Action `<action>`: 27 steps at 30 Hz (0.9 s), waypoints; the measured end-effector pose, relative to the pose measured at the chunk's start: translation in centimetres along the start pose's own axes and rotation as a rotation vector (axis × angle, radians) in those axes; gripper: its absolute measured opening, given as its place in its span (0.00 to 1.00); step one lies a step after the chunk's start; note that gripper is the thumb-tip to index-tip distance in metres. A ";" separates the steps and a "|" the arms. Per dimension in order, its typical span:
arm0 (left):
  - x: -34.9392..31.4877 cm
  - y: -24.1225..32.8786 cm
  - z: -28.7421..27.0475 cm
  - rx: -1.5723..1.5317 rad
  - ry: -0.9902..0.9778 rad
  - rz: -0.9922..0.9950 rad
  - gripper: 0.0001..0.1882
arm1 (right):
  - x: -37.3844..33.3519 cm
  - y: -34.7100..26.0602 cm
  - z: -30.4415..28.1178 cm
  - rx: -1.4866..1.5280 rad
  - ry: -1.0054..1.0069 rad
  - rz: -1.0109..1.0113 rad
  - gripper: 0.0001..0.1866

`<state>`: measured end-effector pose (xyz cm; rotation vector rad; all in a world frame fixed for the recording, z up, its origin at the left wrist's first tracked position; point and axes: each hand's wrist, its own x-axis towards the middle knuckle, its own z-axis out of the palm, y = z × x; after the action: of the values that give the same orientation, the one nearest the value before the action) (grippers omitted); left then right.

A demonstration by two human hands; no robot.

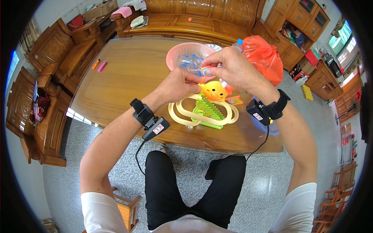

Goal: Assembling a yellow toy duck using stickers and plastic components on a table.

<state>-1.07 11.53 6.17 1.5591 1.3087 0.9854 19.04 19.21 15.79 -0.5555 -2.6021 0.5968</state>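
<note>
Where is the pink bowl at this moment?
In the head view, the pink bowl stands on the wooden table, just beyond the hands and the yellow duck toy, with the orange plastic bag to its right.

An orange plastic bag [264, 54] sits on the wooden counter [124, 81] near two markers [99, 65]; carved wooden benches [202, 19] surround it, with what may be a cabinet [299, 27] beyond.

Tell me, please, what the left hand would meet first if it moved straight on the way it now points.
Probably the right hand: the left hand points up-right, and their fingertips nearly meet at the small ring-shaped piece above the yellow duck toy. Depth is unclear.
</note>
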 end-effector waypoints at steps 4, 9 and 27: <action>-0.2 0.4 0.0 0.082 -0.004 -0.028 0.16 | 0.1 -0.2 0.2 -0.027 0.007 0.003 0.12; 0.2 -0.2 -0.1 0.108 -0.027 0.016 0.16 | 0.3 0.4 0.3 -0.065 0.041 -0.029 0.12; 0.1 -0.1 0.1 0.075 0.005 -0.022 0.16 | 1.4 -0.3 0.8 -0.204 -0.026 -0.050 0.09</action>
<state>-0.93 11.64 6.08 1.5959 1.3779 0.9367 17.46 19.40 15.70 -0.5471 -2.7104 0.3259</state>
